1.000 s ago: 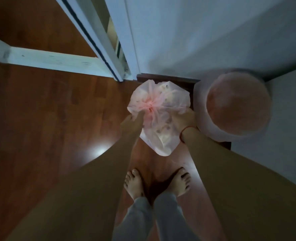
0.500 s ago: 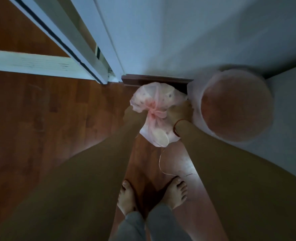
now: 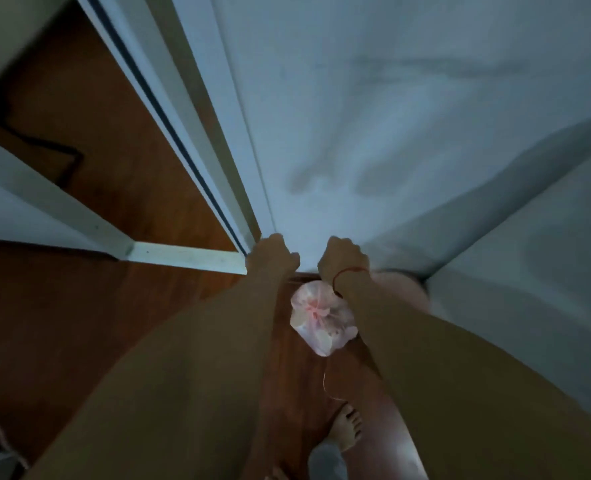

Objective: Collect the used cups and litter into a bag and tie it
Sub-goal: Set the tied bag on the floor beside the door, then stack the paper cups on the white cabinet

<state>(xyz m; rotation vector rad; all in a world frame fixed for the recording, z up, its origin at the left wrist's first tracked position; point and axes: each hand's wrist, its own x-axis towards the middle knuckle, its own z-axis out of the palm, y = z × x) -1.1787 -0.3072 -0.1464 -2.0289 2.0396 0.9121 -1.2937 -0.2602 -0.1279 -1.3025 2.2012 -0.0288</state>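
Lay on the wooden floor (image 3: 62,323) below both raised hands: knotted pink bag (image 3: 320,317), nearer the right hand (image 3: 343,259) than the left hand (image 3: 272,257). Curled into loose fists, apparently gripping nothing, both hands; long axis toward the feet.
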